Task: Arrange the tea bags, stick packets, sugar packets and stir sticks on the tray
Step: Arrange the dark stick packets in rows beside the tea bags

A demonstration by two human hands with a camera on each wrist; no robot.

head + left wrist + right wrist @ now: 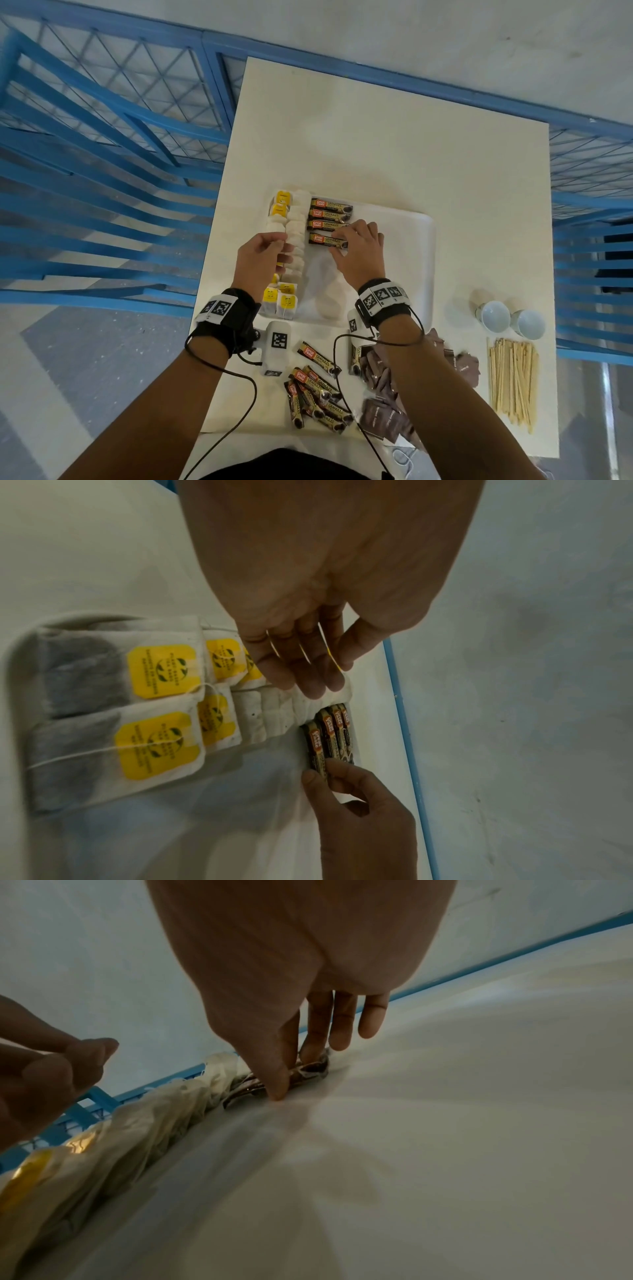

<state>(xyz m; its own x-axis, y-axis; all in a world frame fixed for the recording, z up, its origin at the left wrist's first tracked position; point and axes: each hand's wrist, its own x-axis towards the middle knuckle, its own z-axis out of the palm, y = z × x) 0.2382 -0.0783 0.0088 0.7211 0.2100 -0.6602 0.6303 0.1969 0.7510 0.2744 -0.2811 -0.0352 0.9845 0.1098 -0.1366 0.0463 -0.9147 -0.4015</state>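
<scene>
Tray (411,267) sits white on the pale table (411,154), and from my seat at the controls I see both hands working over its left half; my right hand (359,253) pinches the nearest stick packet (327,240) between thumb and fingers, the packet lying flat as the fourth in a column of stick packets (330,214) on the tray; the right wrist view shows the thumb tip pressed down at the packet's near edge and two fingers on its far side, the little finger lifted clear; my left hand (263,253) hovers over the tea bags (294,236), which run in an overlapping row down the tray's left edge, yellow tags showing at both ends; in the left wrist view its fingers (308,669) are extended and close together, their tips over the tea bags, though I cannot tell whether they touch; off the tray, near me, lie loose stick packets (318,387) in a heap, brown sugar packets (383,397) just right of them, and stir sticks (512,380) in a bundle farther right; two paper cups (510,318) lie on their sides beyond the sticks; blue railing (102,154) borders the table.
</scene>
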